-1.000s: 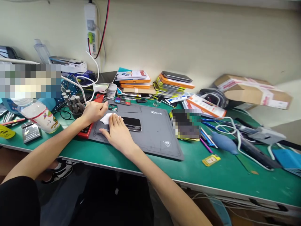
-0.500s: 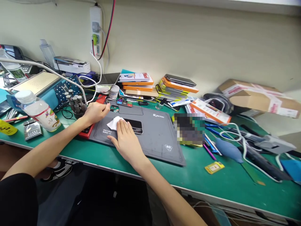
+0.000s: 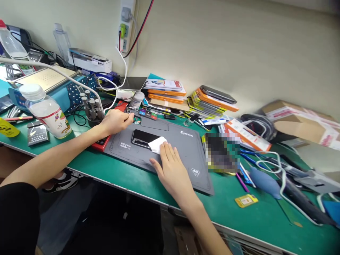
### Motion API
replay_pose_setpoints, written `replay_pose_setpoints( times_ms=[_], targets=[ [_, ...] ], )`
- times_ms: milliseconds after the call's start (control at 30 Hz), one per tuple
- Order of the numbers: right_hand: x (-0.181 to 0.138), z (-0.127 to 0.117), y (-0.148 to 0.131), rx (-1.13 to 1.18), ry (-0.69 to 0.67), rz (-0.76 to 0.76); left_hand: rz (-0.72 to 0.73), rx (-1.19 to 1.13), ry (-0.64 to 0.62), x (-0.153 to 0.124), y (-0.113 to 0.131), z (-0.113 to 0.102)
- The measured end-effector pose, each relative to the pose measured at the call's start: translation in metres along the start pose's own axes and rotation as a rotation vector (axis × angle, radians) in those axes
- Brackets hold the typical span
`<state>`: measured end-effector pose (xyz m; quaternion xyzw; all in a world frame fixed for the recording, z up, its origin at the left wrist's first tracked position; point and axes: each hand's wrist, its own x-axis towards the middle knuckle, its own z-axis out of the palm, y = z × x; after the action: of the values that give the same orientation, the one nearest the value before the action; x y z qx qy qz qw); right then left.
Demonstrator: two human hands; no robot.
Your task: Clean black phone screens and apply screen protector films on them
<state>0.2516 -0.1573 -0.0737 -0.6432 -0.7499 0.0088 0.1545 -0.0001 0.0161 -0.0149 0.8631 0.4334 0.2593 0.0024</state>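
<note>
A dark-screened phone (image 3: 142, 137) lies flat on a grey work mat (image 3: 183, 166). My right hand (image 3: 172, 170) rests palm down at the phone's right end, its fingers straight and pressing a folded white cloth (image 3: 156, 144). The cloth covers that end of the phone. To the left, my left hand (image 3: 118, 121) is closed above the mat's left edge, thumb and fingers together. Whatever it may hold is hidden. Beneath its wrist shows a red device (image 3: 101, 144) with dark buttons.
A tool holder (image 3: 91, 109) and a plastic bottle (image 3: 49, 113) stand left. Stacked boxes (image 3: 166, 88) line the wall. On the right lie a blue air blower (image 3: 265, 182), cables, a yellow packet (image 3: 246, 200) and a cardboard box (image 3: 300, 122).
My right hand has slid the white cloth along the phone to its right end, baring the left part. My left hand stays closed in about the same place. The camera view has shifted.
</note>
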Motion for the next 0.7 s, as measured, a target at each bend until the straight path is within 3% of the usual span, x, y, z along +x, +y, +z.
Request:
replay_pose_setpoints(
  times_ms=[200,433,633,700],
  targets=[
    [0.028,-0.003,0.007,0.021,-0.048,0.039,-0.020,0.008,0.041,0.000,-0.001,0.000],
    [-0.018,0.001,0.000,0.002,0.006,-0.025,0.008,-0.019,0.019,0.000,-0.002,0.001],
    [0.029,-0.006,0.020,-0.025,-0.031,-0.002,-0.006,0.018,0.023,0.001,-0.004,-0.001],
    [0.032,-0.007,0.026,-0.018,-0.013,-0.039,0.000,0.026,0.028,0.002,-0.005,-0.001]
  ],
)
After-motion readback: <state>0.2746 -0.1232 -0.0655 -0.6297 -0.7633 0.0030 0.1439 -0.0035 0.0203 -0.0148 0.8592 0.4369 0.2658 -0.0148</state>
